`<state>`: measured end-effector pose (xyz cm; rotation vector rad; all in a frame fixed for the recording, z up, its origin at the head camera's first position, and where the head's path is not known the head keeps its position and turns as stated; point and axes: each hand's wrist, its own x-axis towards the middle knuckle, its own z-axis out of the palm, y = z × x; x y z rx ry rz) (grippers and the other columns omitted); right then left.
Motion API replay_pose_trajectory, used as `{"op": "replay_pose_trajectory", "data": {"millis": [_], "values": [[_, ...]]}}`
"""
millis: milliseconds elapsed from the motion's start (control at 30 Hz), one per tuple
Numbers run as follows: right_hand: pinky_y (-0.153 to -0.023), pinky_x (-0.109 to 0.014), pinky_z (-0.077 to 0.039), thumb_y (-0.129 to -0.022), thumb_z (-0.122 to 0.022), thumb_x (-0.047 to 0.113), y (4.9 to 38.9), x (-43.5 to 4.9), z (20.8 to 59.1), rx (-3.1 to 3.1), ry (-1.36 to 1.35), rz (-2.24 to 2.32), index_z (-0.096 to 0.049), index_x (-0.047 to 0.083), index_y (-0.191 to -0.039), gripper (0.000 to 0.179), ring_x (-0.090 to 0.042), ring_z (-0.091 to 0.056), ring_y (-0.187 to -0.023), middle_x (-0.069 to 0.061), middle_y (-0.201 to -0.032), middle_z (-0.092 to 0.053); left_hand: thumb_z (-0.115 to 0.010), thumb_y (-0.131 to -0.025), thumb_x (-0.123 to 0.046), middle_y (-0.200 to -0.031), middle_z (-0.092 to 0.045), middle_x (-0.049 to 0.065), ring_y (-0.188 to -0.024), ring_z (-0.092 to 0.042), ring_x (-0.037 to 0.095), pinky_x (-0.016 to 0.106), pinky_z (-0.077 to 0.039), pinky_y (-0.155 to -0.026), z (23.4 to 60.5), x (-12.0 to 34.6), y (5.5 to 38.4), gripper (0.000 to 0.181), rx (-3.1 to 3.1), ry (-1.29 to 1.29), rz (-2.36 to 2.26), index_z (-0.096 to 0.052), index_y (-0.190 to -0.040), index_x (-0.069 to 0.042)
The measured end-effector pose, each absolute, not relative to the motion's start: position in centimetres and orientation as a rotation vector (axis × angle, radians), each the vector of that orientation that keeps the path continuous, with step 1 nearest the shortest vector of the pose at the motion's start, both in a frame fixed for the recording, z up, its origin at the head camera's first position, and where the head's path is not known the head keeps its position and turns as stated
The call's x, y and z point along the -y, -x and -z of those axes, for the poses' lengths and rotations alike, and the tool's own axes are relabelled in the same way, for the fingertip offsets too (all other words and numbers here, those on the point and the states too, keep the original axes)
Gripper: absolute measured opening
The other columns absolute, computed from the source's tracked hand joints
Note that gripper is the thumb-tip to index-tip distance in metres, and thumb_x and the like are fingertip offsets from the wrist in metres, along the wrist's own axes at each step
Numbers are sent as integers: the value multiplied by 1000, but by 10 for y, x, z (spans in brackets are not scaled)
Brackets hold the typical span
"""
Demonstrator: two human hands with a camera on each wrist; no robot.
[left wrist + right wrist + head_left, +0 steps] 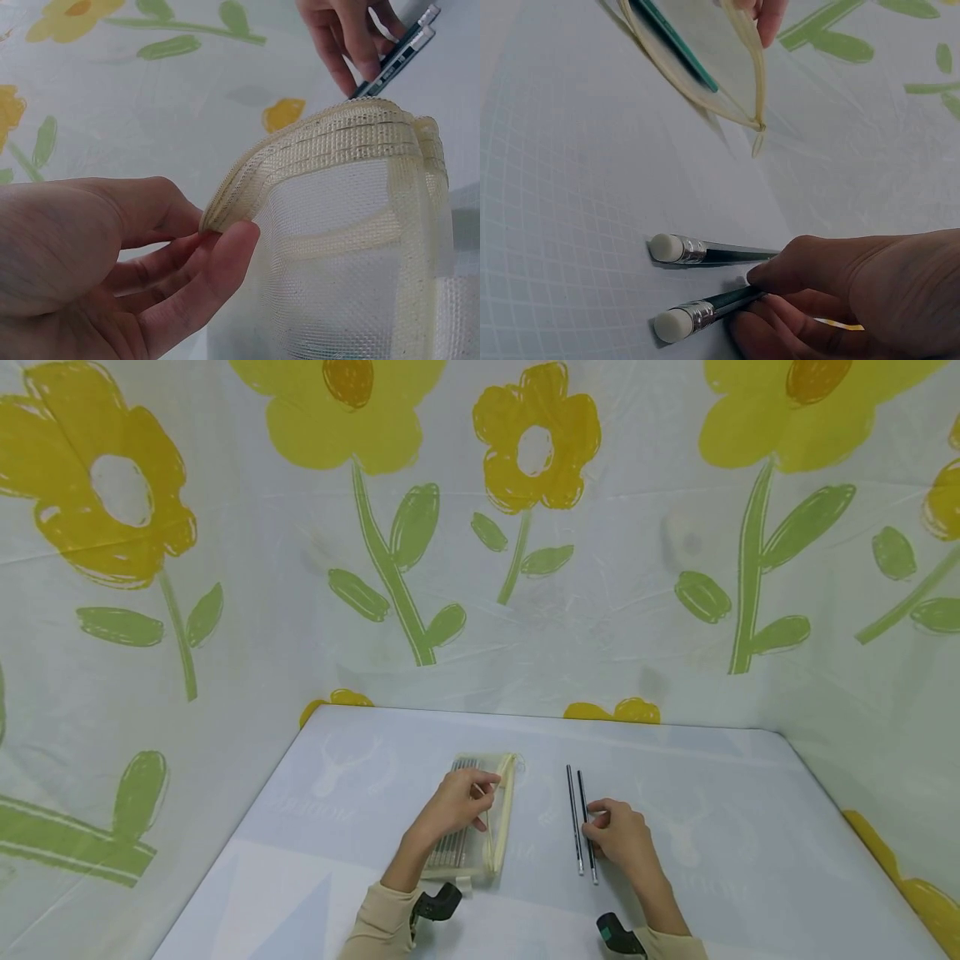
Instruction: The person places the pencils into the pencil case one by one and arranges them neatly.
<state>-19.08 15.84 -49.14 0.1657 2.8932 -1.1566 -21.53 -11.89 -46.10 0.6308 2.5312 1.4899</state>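
Note:
My left hand point(457, 802) pinches the zipped edge of a cream mesh pouch point(330, 157) between thumb and fingers. The mouth of the pouch gapes, and several pencils point(451, 850) lie inside it; a dark green one point(679, 45) shows through the opening. To the right, two dark pencils with white erasers lie side by side on the table. With thumb and fingertips my right hand point(626, 839) pinches the right-hand pencil point(724, 301). The other pencil point(731, 254) lies just to its left, close to the thumb.
Beneath everything is a pale patterned tabletop point(300, 852), its far edge against a flower-printed curtain point(615, 610). The curtain also hangs along the left and right sides. A thin loop hangs from the pouch's far corner.

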Motion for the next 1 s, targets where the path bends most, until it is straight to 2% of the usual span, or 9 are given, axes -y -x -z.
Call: {"op": "replay_pose_trajectory", "data": {"millis": [367,633,1000], "values": [[-47,-23,-56,-82,-68,5,190,-158,492,-2878,-186,1207,-67,-4,-113,33,-11,-60,-53,-6,-77,-66,-51,-96,-1,-102,-62,17,-76,-66,32,36,-64,-54,461,120,216,33,-2534,-628,-1498,-62,-126,6],[-49,-25,-57,-82,-69,6,189,-158,493,-2862,-203,1235,-67,-2,-113,33,-11,-60,-54,-6,-77,-66,-51,-96,-2,-100,-62,15,-73,-65,24,34,-64,-53,462,121,216,34,-2527,-618,-1503,-62,-126,6],[-50,-26,-57,-81,-68,6,189,-148,485,-2852,-204,1236,-68,-1,-114,33,-12,-60,-57,-7,-80,-67,-51,-96,-2,-100,-62,16,-74,-66,31,40,-64,-55,460,122,216,34,-2527,-626,-1520,-62,-126,7]]}}
